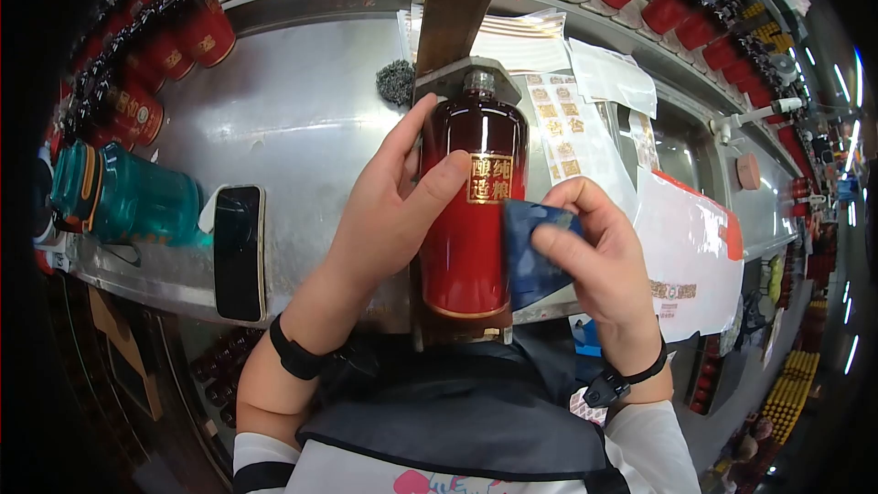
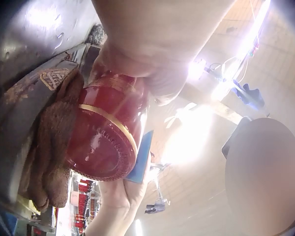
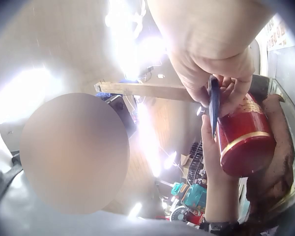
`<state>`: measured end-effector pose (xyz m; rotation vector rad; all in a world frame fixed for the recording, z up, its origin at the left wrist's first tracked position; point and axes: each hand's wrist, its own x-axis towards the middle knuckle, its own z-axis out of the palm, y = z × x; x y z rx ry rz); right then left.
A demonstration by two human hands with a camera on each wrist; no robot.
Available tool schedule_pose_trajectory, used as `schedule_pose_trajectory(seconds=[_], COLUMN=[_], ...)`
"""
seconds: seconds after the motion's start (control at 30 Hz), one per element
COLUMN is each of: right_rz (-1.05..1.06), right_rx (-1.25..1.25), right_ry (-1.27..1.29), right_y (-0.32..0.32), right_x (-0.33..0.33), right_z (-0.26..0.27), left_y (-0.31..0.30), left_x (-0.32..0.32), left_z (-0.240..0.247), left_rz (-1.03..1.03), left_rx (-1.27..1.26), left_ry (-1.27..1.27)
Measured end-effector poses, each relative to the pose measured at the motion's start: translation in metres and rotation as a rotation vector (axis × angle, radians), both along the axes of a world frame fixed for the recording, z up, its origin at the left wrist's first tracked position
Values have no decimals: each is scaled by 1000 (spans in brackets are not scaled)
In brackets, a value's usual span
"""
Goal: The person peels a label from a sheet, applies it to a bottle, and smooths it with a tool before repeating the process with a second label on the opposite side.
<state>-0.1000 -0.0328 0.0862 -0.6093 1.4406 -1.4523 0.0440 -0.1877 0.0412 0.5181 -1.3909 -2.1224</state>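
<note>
A glossy bottle (image 1: 462, 261), dark at the shoulder and red below, lies with its clear neck pointing away from me. My left hand (image 1: 380, 206) holds it from the left side, the thumb across its front beside a gold label (image 1: 494, 180) with characters. Between thumb and fingers, my right hand (image 1: 608, 261) pinches a thin, flat blue piece (image 1: 529, 285), its edge right at the bottle's right side. In the left wrist view, the bottle's round base (image 2: 98, 147) faces the camera, and brown cloth (image 2: 54, 142) lies under the bottle.
Sheets of gold labels (image 1: 560, 128) and a white printed bag (image 1: 686, 247) lie on the right. A phone (image 1: 240, 252), a teal jug (image 1: 146, 192) and dark scouring wool (image 1: 396, 82) are to the left. Several red bottles (image 1: 197, 27) line the back; a wooden post (image 1: 462, 0) rises ahead.
</note>
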Motion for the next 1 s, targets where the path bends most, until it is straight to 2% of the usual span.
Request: schedule_pose_trajectory(seconds=[0.1,0.2,0.27,0.37,0.67,0.7,0.77,0.83,0.9,0.93,1.0], right_rz=[-97,-62,34,39,100,61,-19,-8,208,207,42], right_rx=[96,117,7,8,46,76,-26,-14,-36,44,60], right_ry=[63,120,297,327,336,238,248,227,399,333,585], right_y=[-19,-34,-37,-40,-38,-39,-43,-40,-38,-38,-42], right_x=[-15,-21,-19,-20,-33,-38,-49,-40,-32,-38,-52], right_z=[3,-3,-9,-12,-11,-3,6,18,20,25,30], left_y=[1,4,5,5,5,5,5,5,6,5,5], left_x=[-2,-3,-3,-3,-4,-4,-3,-3,-3,-2,-2], left_z=[-1,-5,-3,-3,-5,-6,-4,-2,0,-1,-1], left_rz=[23,47,55,50,50,56,51,52,41,45,31], left_rx=[22,-30,-35,-38,-46,-37,-37,-33,-22,-19,-22], left_ry=[-35,-45,-29,-44,-45,-32,-35,-40,-26,-25,-21])
